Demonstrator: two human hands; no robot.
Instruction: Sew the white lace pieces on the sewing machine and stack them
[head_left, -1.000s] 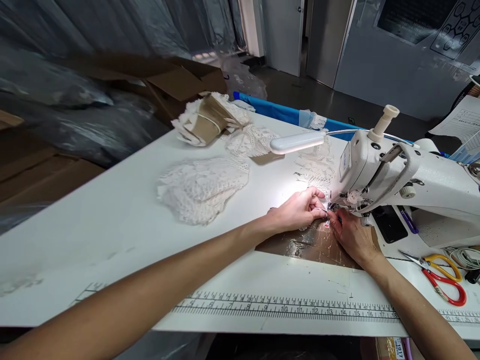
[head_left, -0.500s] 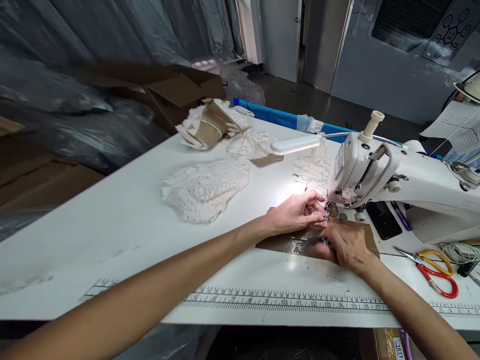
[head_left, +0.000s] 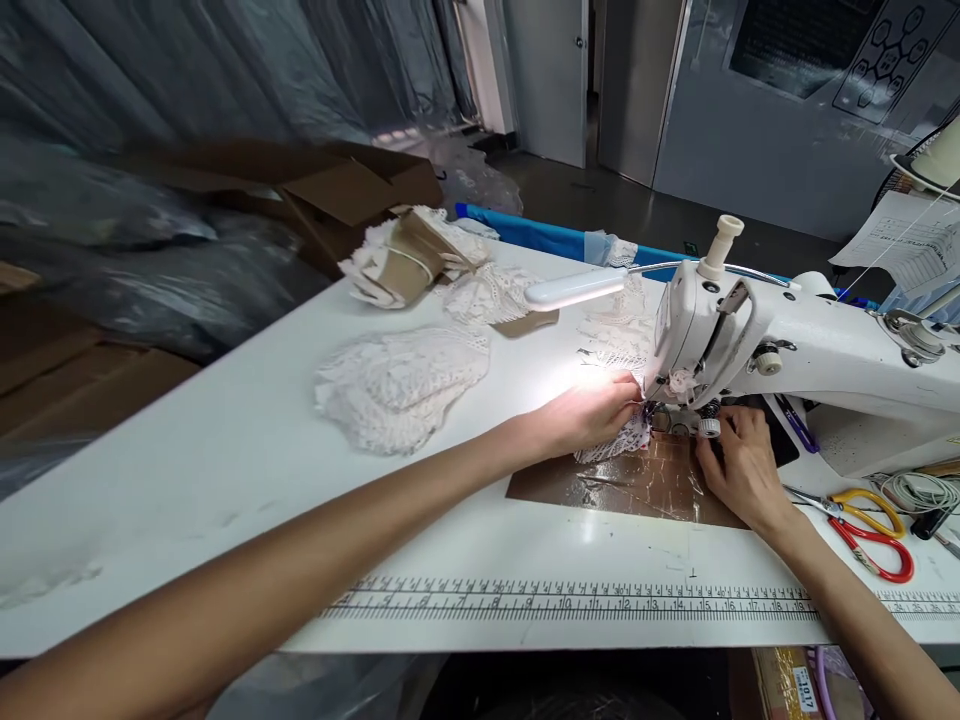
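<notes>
— Left hand?
— My left hand [head_left: 596, 412] is at the needle end of the sewing machine [head_left: 840, 340], fingers bunched together over a patterned lace piece [head_left: 613, 447]. Whether they pinch it: cannot tell, the tips are hidden.

— And that piece, where exactly?
— Just in front of the needle area, partly under my left hand, its near edge over a shiny brown sheet [head_left: 630, 487] on the white table [head_left: 247, 500].

— Right hand?
— My right hand [head_left: 741, 462] is beside the machine's lower knob [head_left: 709, 428], thumb and forefinger apart. Contact with the knob unclear. Dark phone [head_left: 784, 440] just behind the fingers.

— Surroundings?
— Scissors [head_left: 834, 509] near my right wrist, yellow and red handles. Loose white lace pile [head_left: 405, 385] left of the machine; lamp [head_left: 574, 289] lit above the work.
</notes>
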